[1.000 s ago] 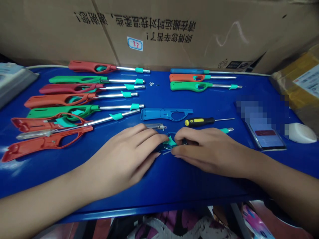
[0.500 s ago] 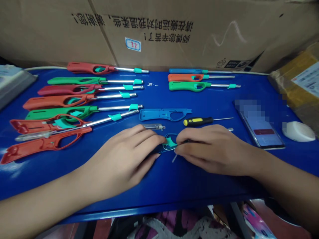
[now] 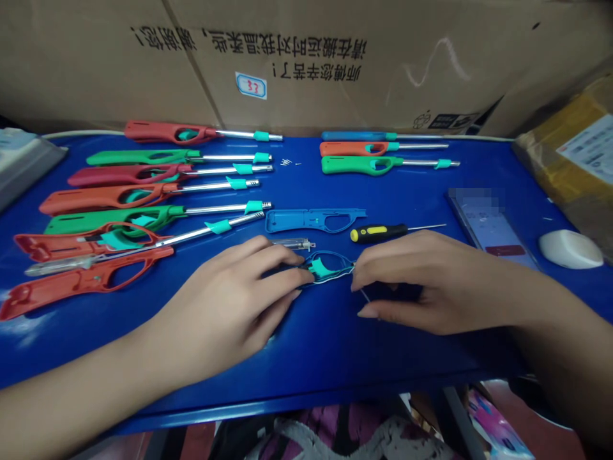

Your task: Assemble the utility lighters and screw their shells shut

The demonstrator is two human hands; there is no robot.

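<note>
My left hand (image 3: 239, 300) is closed on a blue lighter shell half (image 3: 347, 259), its handle mostly hidden under my fingers. A teal trigger (image 3: 318, 267) sits in the shell by my fingertips. Along the lower edge of the loop runs a thin white wire (image 3: 332, 277). My right hand (image 3: 416, 278) pinches this wire at the narrow front end of the shell. A short pale end (image 3: 365, 295) sticks out below the right index finger, the thumb apart from it. Just behind lie a clear fuel tank (image 3: 293, 243) and the other blue shell half (image 3: 297, 220).
A yellow-black screwdriver (image 3: 378, 232) lies behind my right hand. Several assembled lighters (image 3: 158, 191) line the left, with an opened red one (image 3: 62, 291) in front. More lighters (image 3: 357, 165), a phone (image 3: 493, 223) and a white mouse (image 3: 569, 249) are right. A cardboard box (image 3: 306, 38) stands behind.
My right hand has shifted slightly right to the shell's front end, and its thumb has opened away from the fingers. More of the loop, trigger and wire now shows.
</note>
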